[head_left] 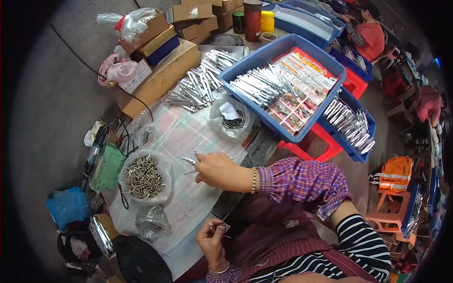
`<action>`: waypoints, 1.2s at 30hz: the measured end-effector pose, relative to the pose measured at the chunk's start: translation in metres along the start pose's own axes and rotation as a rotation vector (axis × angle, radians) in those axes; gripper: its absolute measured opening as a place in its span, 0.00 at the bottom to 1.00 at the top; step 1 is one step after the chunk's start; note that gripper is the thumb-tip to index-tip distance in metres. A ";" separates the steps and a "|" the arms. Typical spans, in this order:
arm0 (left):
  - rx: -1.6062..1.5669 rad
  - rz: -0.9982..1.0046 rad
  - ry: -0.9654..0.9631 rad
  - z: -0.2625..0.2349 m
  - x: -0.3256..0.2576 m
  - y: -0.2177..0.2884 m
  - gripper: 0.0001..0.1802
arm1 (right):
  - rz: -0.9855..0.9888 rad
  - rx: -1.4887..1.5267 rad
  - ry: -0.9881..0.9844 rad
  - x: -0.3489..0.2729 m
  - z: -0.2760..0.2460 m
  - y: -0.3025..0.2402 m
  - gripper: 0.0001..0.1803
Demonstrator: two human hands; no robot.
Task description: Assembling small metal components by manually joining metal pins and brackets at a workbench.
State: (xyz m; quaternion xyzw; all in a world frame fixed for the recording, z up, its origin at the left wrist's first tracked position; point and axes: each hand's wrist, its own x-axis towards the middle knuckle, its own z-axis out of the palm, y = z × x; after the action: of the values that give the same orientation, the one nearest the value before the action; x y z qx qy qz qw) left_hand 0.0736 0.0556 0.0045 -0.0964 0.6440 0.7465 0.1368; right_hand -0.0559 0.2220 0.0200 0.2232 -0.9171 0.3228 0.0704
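Observation:
My right hand (217,170) reaches across the cloth-covered table, its fingers curled around one or more slim silver metal pieces (188,161) whose ends stick out on the left. Close to my body at the table's near edge, my left hand (213,241) is closed in a pinch. A small, partly dark thing shows at its fingertips, too small to name. Left of my right hand stands a clear-lined bowl of small metal pins or screws (144,177). Below it lies a plastic bag of tiny metal parts (155,220), with a few loose bits scattered beside it on the cloth.
Beyond my hands lie a heap of slim silver pieces (204,80) and a bag of small dark parts (231,120). A blue tray (295,137) of silver pieces sits at the right, near a red stool (315,146). Cardboard boxes (165,70) line the left; another person (368,33) sits far right.

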 end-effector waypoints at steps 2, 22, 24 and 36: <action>-0.062 -0.004 -0.024 -0.001 0.000 -0.002 0.04 | 0.095 -0.148 0.031 0.000 0.014 0.007 0.06; 0.001 0.009 -0.006 0.001 0.003 0.000 0.04 | 0.258 -0.230 0.035 -0.006 -0.009 0.049 0.14; 0.003 0.001 -0.007 0.003 0.003 0.001 0.04 | 0.270 -0.186 -0.016 -0.010 -0.014 0.047 0.13; 0.049 0.095 0.032 0.028 0.013 0.010 0.04 | 0.388 0.982 -0.071 -0.102 -0.045 -0.001 0.14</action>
State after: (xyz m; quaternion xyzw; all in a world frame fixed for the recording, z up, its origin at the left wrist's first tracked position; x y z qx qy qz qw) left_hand 0.0592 0.0834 0.0137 -0.0743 0.6680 0.7346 0.0930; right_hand 0.0342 0.2866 0.0279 0.0670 -0.6841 0.7137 -0.1346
